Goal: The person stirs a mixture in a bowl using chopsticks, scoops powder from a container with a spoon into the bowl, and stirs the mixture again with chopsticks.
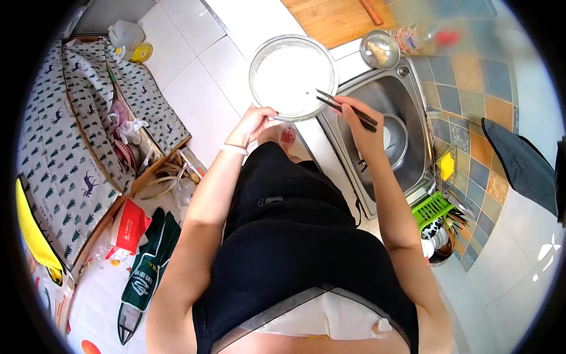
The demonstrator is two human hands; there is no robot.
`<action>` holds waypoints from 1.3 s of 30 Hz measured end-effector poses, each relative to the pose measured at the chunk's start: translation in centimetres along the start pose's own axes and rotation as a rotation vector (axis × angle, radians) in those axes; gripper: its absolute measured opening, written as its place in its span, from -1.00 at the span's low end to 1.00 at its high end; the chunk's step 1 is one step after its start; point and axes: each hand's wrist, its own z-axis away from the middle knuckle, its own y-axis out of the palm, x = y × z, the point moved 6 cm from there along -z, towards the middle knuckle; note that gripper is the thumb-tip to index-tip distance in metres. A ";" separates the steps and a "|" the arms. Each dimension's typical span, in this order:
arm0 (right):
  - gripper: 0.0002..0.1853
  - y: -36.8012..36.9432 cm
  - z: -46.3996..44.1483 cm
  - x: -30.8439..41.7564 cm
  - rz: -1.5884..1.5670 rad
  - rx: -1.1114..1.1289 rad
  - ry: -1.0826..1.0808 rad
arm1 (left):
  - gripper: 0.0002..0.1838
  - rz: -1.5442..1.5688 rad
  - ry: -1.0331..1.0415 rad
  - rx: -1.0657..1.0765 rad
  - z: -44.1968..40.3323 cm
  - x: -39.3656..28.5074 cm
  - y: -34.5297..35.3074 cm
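My left hand (257, 123) grips the near left rim of a round metal bowl (254, 94). White content, perhaps flour, fills much of the bowl; its exact kind is too bright to make out. Dark chopsticks (348, 110) are held in my right hand (362, 121), on the bowl's right side. Their tips reach over the rim into the white content (293, 76). The bowl is close to the counter's edge, left of the sink.
The steel sink (354, 171) holds a metal basin (401, 141). A small bowl (368, 47) with a yellowish piece stands behind it, near a bottle (407, 40). A wooden board (324, 20) lies on the counter. A green rack (432, 210) is at right, a cloth-covered shelf (47, 153) at left.
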 end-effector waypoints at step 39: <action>-0.86 5.5 -2.9 -6.5 0.070 -0.022 -0.062 | -0.36 -0.719 0.275 -0.346 2.4 -5.8 -1.2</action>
